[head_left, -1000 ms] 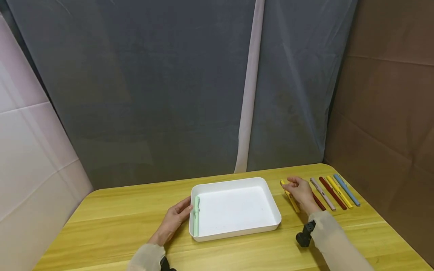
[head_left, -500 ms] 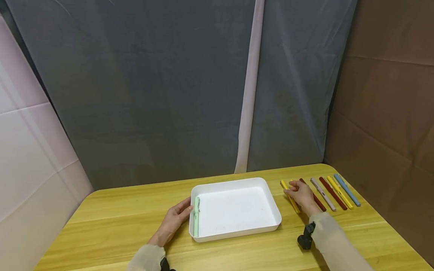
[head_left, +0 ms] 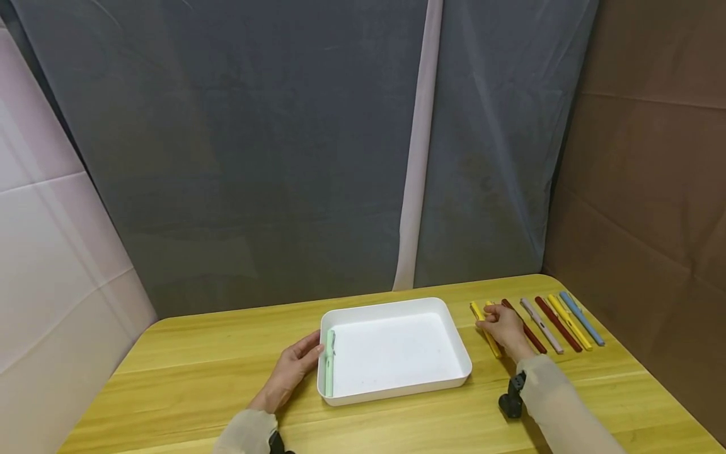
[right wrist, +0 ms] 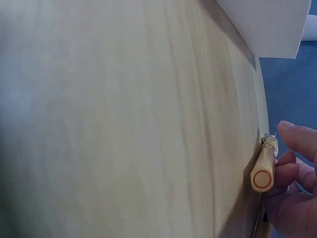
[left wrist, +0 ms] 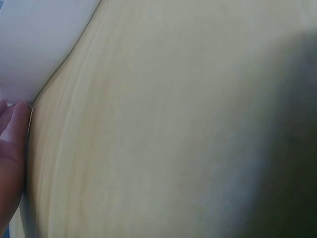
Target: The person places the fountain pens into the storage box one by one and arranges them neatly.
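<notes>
My left hand point(head_left: 290, 367) holds the left wall of the white tray point(head_left: 397, 384), its thumb at the rim and its fingers against the outside. A pale green pen point(head_left: 329, 362) lies inside along that wall. To the tray's right, my right hand point(head_left: 507, 329) is low over the table, thumb and forefinger apart beside the leftmost yellow pen point(head_left: 492, 342). A second yellow pen point(head_left: 489, 304) is mostly hidden under this hand. In the right wrist view, bent fingers point(right wrist: 292, 173) stand right behind the end of the nearer yellow pen point(right wrist: 261, 179).
Right of my right hand lie a dark red pen point(head_left: 524, 326), a pale lilac pen point(head_left: 541, 325), another dark red pen point(head_left: 558, 325), a yellow pen point(head_left: 570, 323) and a blue pen point(head_left: 582, 318), side by side. A grey curtain point(head_left: 283, 157) hangs behind the wooden table point(head_left: 187, 366).
My right hand has shifted slightly right, away from the leftmost yellow pen's cap, uncovering more of that pen and the top of the second yellow one. The left hand and tray stay put.
</notes>
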Motion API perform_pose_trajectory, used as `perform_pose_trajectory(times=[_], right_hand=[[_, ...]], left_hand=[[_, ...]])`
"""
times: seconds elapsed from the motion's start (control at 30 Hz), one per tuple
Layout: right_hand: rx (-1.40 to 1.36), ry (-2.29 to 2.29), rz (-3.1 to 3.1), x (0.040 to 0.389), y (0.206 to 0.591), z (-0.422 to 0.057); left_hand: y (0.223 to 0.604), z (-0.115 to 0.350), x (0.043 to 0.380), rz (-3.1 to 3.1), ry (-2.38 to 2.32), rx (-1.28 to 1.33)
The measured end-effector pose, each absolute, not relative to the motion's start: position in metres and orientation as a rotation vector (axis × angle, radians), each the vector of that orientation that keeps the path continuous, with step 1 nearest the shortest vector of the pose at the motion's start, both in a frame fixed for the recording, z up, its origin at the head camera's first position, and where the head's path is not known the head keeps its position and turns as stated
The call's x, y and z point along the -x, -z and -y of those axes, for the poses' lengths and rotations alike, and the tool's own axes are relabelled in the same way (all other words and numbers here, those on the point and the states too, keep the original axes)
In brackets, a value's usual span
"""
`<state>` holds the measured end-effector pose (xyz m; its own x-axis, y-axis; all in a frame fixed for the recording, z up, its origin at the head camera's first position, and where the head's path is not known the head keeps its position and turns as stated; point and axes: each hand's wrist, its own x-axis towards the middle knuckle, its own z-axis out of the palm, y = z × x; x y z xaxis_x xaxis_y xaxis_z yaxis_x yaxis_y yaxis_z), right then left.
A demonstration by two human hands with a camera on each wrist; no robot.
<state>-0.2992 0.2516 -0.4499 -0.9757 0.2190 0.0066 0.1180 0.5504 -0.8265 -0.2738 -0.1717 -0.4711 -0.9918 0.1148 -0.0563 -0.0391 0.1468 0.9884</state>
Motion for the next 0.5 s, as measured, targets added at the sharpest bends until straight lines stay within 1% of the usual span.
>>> perform_pose_trajectory(times=[0.13,0.37,0.5], right_hand=[[0.316,-1.399,2.672,0.3001,0.4508,-0.2505],[0.314,-1.398,2.67,0.3009,0.4505,-0.2481],[0.326,-1.4,2.671,0.3014,0.4514,-0.2474]], left_hand=[[0.4717,0.1734,0.2734,-2.315,-1.973,-0.152],[0.4698,0.17,0.2734,-2.273,-1.968,-0.036],[0.4678,0.169,0.2719,-2.284,-1.965,-0.026]])
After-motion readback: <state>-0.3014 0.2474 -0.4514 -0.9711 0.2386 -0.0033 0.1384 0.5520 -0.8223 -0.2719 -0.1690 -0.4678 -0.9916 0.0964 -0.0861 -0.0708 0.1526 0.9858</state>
